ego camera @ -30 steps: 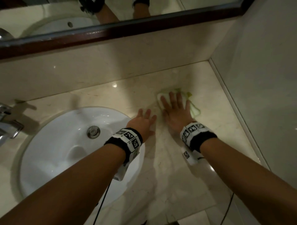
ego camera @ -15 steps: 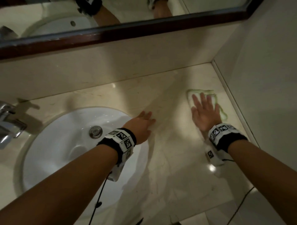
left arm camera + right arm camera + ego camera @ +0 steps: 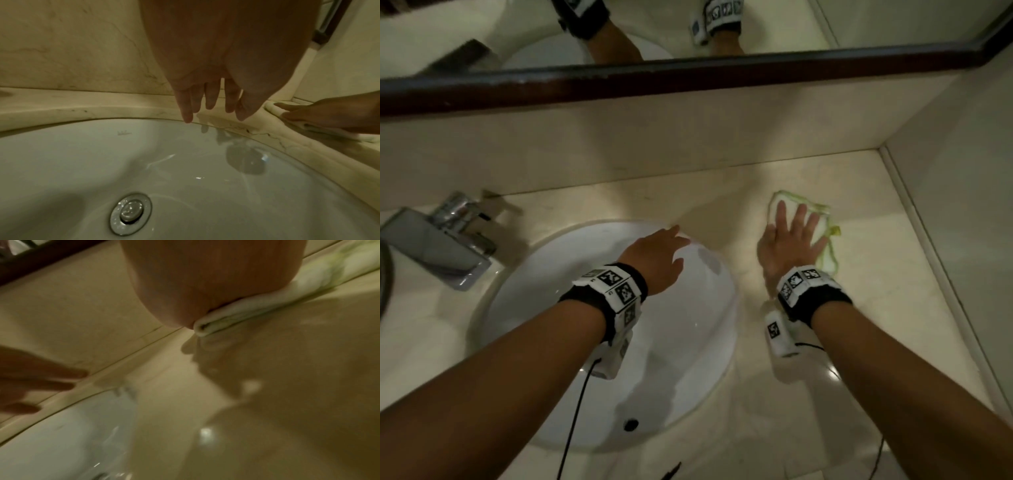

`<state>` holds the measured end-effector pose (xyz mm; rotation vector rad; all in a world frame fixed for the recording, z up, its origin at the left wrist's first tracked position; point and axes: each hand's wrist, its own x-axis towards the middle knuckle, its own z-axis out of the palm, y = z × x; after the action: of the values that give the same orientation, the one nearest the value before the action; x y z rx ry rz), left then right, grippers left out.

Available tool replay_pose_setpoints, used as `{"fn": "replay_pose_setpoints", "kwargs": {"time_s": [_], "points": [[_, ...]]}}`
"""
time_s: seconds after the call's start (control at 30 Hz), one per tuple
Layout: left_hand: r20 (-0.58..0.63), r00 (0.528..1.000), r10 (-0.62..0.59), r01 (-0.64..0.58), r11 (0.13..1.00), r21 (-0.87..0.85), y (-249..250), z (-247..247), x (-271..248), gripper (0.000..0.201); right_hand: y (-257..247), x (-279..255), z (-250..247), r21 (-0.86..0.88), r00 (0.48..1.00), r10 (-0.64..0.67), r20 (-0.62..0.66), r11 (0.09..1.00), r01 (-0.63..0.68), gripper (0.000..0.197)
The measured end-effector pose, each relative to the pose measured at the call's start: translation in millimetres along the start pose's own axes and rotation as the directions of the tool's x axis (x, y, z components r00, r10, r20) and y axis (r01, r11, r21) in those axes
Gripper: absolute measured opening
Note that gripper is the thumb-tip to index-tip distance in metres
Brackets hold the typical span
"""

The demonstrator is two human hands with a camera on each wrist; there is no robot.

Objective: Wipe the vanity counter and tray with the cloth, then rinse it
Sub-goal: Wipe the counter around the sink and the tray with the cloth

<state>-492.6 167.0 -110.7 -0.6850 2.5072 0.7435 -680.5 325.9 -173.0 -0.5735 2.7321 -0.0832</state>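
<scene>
Right now one folded white cloth with a lime-green edge [image 3: 822,233] lies flat on the glossy beige marble worktop [image 3: 876,308], in the back right corner area, between the round white ceramic basin [image 3: 688,342] and the beige side wall [image 3: 962,171]. Right hand [image 3: 789,240] presses on it, palm down, fingers straight and spread, nothing curled round the fabric. In the right wrist view the heel of the right hand [image 3: 205,280] sits on the cloth's [image 3: 257,308] folded edge. Its long axis appears to run front to back, along the side wall, far end toward the backsplash.

Left hand [image 3: 654,260] hovers over the basin's back right rim, fingers [image 3: 209,97] straight and loose, holding nothing; whether the tips touch the rim I cannot tell.

One chrome tap [image 3: 441,246] stands at the left of the basin, well apart from the cloth. One chrome drain plug [image 3: 130,214] sits in the basin bottom. One mirror with a dark wood frame [image 3: 688,78] runs above the backsplash. Two tagged wristbands, one on each wrist. Nothing lies between cloth and basin.
</scene>
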Motion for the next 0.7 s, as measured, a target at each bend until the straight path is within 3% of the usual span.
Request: {"fn": "replay_pose_setpoints", "kwargs": {"time_s": [0.2,0.37,0.47,0.6,0.7], "points": [[-0.035,0.999,-0.032,0.033,0.999,0.03,-23,-6,-2,0.052,-86,-49,26,-0.096,0.943,-0.303,0.136,0.944,0.317,0.058],[-0.072,0.994,-0.081,0.087,0.993,0.083,-39,-9,7,0.059,-65,-40,21,-0.097,0.916,-0.368,0.157,0.918,0.385,0.054],[-0.094,0.99,-0.11,0.117,0.99,0.084,-48,-7,11,0.063,-39,-20,12,-0.112,0.939,-0.321,0.126,0.936,0.335,0.055],[-0.067,0.992,-0.11,0.118,0.985,0.127,-57,-2,16,0.068,6,14,-6,-0.101,0.987,-0.157,0.047,0.982,0.161,0.057],[-0.022,0.994,-0.111,0.113,0.983,0.146,-59,-1,18,0.072,20,32,-20,-0.05,0.998,-0.023,0.063,0.998,0.026,0.056]]}}
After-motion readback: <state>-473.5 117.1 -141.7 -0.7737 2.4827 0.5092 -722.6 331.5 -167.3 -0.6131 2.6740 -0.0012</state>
